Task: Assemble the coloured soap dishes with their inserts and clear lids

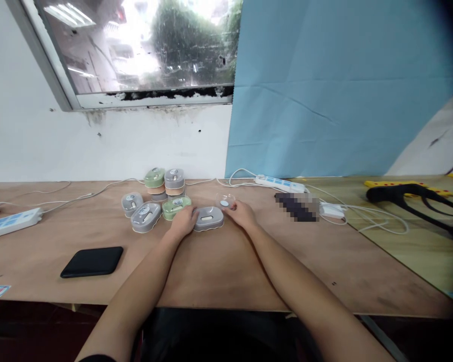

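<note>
A grey oval case [209,218] lies on the wooden table [219,266] in front of me. My left hand [183,222] rests against its left end, fingers curled on it. My right hand [242,213] pinches a clear round lid [225,201] just behind and right of the case. To the left sit more oval cases: a green one [175,206], a grey one [146,217], a small grey one [132,203], and two short stacks [164,184] behind them.
A black phone [92,261] lies at the left front. White power strips sit at the far left [11,222] and at the back right [280,183], with cables and a white charger [331,210]. A black and yellow tool [411,193] lies at the right.
</note>
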Available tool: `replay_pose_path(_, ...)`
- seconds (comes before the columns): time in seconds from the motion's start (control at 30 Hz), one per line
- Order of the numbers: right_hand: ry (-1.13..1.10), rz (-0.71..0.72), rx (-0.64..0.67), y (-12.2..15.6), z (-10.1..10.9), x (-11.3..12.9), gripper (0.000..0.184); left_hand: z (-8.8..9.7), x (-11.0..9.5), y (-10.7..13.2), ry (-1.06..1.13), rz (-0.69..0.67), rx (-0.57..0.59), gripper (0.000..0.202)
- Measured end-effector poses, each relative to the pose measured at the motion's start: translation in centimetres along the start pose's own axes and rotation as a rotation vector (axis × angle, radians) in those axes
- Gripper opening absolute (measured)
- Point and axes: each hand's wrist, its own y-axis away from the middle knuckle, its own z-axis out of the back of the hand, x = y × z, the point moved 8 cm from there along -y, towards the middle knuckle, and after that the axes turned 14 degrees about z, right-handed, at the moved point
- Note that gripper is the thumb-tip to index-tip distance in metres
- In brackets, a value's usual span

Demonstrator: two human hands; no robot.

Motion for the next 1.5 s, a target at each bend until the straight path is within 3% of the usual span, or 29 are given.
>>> replay_pose_path(0.13, -0.038, 0.006, -0.13, 0.2, 1.5, 0.9, 0.049, -0.1, 0.2, -0.1, 0.035, 0.002, -0.014, 0.041)
replay_pose_path(0.27, -0.213, 0.173, -0.205, 0.7, 2.4, 3.3, 0.049, 0.0, 0.3, 0.0, 0.118, 0.013, -0.006, 0.06)
replay_pose_path(0.43, -0.54, 0.251, -0.106, 1.7, 1.1, 5.5, 0.06, 1.5, -1.0, 1.0, 0.245, -0.077, -0.072, 0.067)
replay_pose_path(0.6, -0.651, 0.203, -0.083, 1.8, 0.0, 6.0, 0.062, 2.4, -1.2, 1.2, 0.273, -0.08, -0.144, 0.061)
replay_pose_path(0.83, -0.493, 0.084, -0.165, 0.8, 0.2, 3.4, 0.058, 3.4, -1.0, 1.2, 0.196, -0.063, -0.205, 0.047)
replay_pose_path(1.0, -0.292, 0.023, -0.023, 0.6, -0.5, 2.4, 0.062, 2.9, -0.9, 1.0, 0.036, 0.009, -0.142, 0.058)
replay_pose_path(1.5, 0.016, -0.068, 0.311, 1.0, -1.8, 2.7, 0.066, 0.0, 0.9, -0.2, -0.064, 0.141, 0.098, 0.065)
